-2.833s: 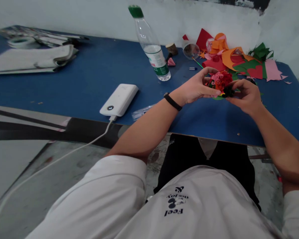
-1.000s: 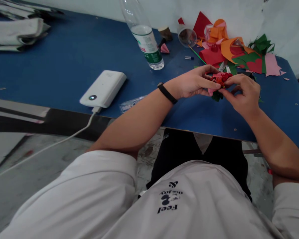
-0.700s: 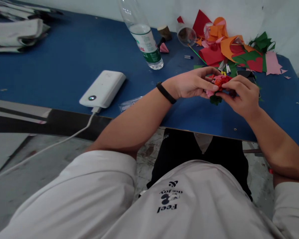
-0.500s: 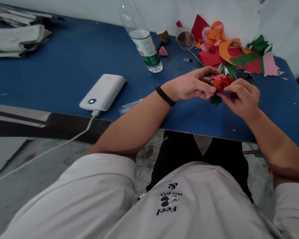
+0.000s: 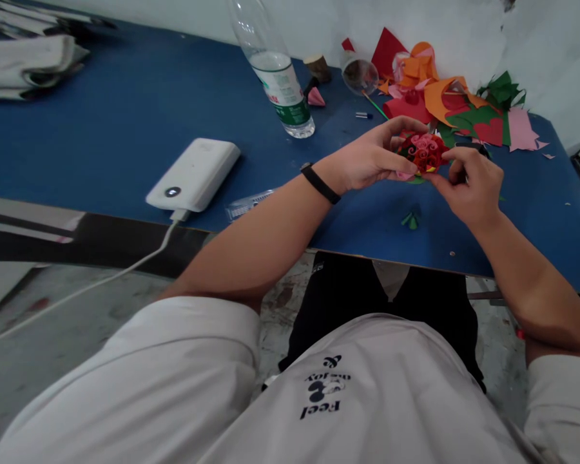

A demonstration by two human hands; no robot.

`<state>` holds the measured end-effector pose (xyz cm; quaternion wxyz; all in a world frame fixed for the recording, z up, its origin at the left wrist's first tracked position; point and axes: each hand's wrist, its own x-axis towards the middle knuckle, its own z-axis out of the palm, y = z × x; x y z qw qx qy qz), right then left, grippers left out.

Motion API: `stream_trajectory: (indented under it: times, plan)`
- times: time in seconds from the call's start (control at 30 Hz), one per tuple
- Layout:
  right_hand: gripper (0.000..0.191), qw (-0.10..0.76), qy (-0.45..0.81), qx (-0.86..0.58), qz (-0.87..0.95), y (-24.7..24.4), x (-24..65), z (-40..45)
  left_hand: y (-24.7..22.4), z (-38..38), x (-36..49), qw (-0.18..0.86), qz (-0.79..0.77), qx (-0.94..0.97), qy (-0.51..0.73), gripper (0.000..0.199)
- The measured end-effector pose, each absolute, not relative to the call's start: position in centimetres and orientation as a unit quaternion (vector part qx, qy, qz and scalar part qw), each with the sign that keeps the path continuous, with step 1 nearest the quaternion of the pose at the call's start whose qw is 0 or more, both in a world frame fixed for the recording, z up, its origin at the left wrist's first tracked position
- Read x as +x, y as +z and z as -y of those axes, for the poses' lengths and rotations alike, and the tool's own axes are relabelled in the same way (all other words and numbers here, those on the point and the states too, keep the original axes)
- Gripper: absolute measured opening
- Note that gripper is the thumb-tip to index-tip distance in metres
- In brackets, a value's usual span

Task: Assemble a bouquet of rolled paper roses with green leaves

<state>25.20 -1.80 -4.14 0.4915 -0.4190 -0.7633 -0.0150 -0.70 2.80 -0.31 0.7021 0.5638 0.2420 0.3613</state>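
Observation:
A small cluster of curled red and pink paper flowers (image 5: 421, 149) is held between both hands above the blue table. My left hand (image 5: 379, 154) grips it from the left, thumb in front and fingers around the back. On the other side, my right hand (image 5: 473, 183) pinches the cluster's lower right edge with thumb and forefinger. Bits of yellow and green paper show along its underside. Below the hands, a small folded green paper piece (image 5: 410, 220) lies on the table. What supports the flowers inside is hidden by my fingers.
Coloured paper scraps (image 5: 464, 106) are heaped against the wall, by a clear plastic cup (image 5: 360, 76). A water bottle (image 5: 285, 96) stands left of them. The white power bank (image 5: 196, 174) trails a cable over the table's front edge. Folded cloth (image 5: 26, 61) lies far left.
The green paper piece has come away from the flower cluster and now lies on the table. The cluster has tilted, showing more of its curled faces, and both hands have risen slightly.

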Motion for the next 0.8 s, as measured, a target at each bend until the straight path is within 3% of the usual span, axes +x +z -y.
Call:
stream_trajectory:
  times: [0.4, 0.63, 0.8]
  plan:
    - [0.047, 0.468, 0.005, -0.435, 0.769, -4.5, 26.3, 0.5, -0.3, -3.4, -0.5, 0.643, -0.280, 0.596, 0.391, 0.075]
    - [0.046, 0.423, -0.054, -0.486, 0.763, -4.2, 25.9, 1.2, -1.4, -4.4, -0.7, 0.666, -0.239, 0.603, 0.369, 0.079]
    - [0.043, 0.447, -0.066, -0.462, 0.763, -4.5, 25.9, 0.9, -1.1, -3.9, -0.6, 0.677, -0.222, 0.597, 0.370, 0.073]
